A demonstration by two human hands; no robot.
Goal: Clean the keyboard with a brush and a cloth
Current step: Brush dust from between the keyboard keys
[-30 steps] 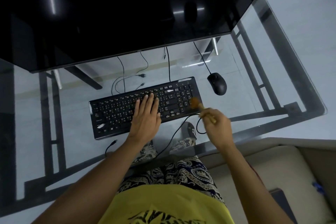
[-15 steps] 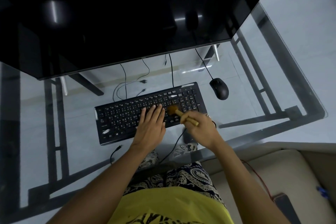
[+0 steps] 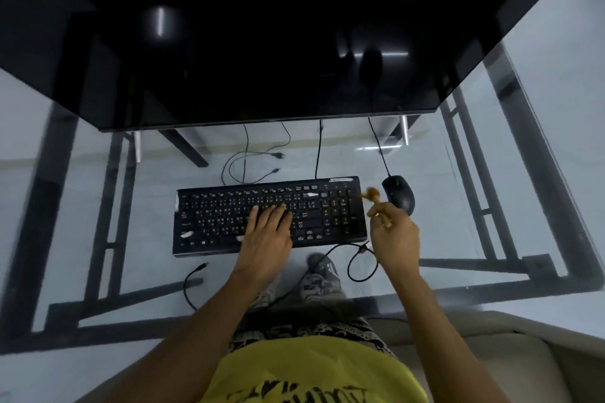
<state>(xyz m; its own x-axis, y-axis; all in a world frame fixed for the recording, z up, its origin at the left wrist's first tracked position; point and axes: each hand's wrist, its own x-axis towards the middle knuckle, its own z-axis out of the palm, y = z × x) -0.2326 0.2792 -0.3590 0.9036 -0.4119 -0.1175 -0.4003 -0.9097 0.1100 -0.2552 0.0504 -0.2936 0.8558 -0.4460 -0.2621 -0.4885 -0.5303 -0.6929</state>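
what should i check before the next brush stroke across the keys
1. Brush held firmly: ok, the right hand grips its handle, bristles pointing up and away.
2. Keyboard steadied: ok, the left hand lies flat on the middle keys.
3. Bristles on the keys: not ok, the brush head is blurred and sits just past the keyboard's right edge, between it and the mouse.
4. Mouse clear of the sweep: cannot tell, it lies close beside the brush head.
5. Left hand out of the brush's path: not ok, it covers the centre keys.
6. Cloth ready: cannot tell, none shows in view.
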